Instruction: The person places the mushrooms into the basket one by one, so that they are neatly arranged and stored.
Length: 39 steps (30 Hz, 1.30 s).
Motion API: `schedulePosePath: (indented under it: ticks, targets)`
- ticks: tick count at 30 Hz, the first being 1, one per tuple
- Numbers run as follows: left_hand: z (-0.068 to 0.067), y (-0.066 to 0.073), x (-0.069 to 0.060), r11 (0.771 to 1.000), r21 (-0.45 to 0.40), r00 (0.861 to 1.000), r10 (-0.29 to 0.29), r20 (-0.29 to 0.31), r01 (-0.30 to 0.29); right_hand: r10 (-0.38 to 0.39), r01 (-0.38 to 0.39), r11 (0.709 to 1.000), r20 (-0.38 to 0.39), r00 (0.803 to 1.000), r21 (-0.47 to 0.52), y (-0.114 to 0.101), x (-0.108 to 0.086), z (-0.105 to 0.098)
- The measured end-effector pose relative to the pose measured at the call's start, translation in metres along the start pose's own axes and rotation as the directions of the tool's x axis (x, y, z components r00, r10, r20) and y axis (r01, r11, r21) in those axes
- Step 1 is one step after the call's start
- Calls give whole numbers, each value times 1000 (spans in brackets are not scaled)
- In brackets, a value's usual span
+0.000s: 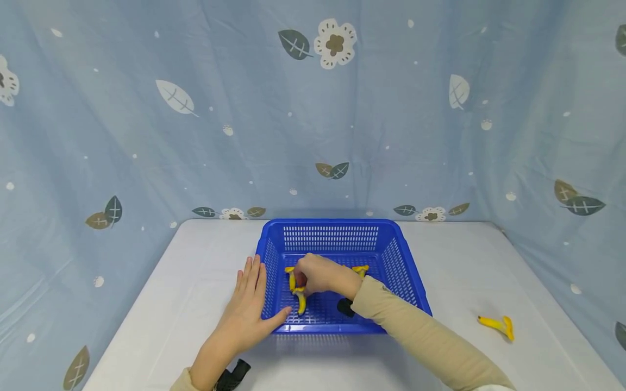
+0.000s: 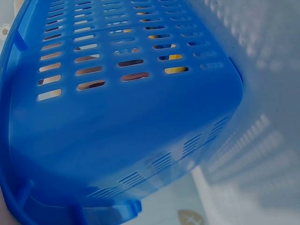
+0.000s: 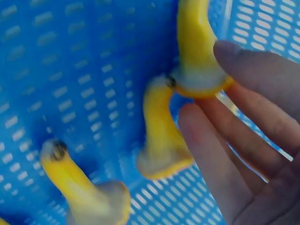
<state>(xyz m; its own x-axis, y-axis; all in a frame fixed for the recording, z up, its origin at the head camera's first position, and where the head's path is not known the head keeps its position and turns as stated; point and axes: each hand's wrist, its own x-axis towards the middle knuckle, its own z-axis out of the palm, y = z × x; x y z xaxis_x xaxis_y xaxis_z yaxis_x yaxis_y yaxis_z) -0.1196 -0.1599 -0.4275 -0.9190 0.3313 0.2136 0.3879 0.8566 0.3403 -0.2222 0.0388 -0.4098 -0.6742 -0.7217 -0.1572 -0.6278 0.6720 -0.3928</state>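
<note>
A blue perforated basket (image 1: pixel 318 328) stands on the white table. Inside it my right hand (image 1: pixel 320 274) pinches a yellow mushroom (image 3: pixel 194 51) near its cap, thumb on one side and fingers by the cap's edge. A second mushroom (image 3: pixel 161 126) lies against that one, its stem end meeting the cap. Another mushroom (image 3: pixel 89 192) rests apart on the basket floor in the right wrist view. My left hand (image 1: pixel 246 307), fingers straight, lies along the basket's left rim, thumb over the front left corner. The left wrist view shows mostly the basket's outer wall (image 2: pixel 117 126).
One more yellow mushroom (image 1: pixel 498 326) lies on the white tablecloth (image 1: pixel 459 260) to the right of the basket. In the basket's right half a mushroom (image 1: pixel 361 269) shows beyond my right forearm. A blue patterned curtain (image 1: pixel 313 119) hangs behind and beside the table.
</note>
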Motion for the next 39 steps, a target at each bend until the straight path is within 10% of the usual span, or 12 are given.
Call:
schedulePosePath:
  ticks: [22,34,39]
  targets:
    - [0,1,0,1000,1,1000,-1,-3,1,-38,63,992,-228,973,105,-13,-66,-71]
    - [-2,1,0,1000,5,1000,-7,-9,7,-12,92,984,-463,886,151,-2,-132,-91]
    - [-1,2,0,1000,-5,1000,5,-15,-5,43,54,988,-587,809,146,18,-174,-94]
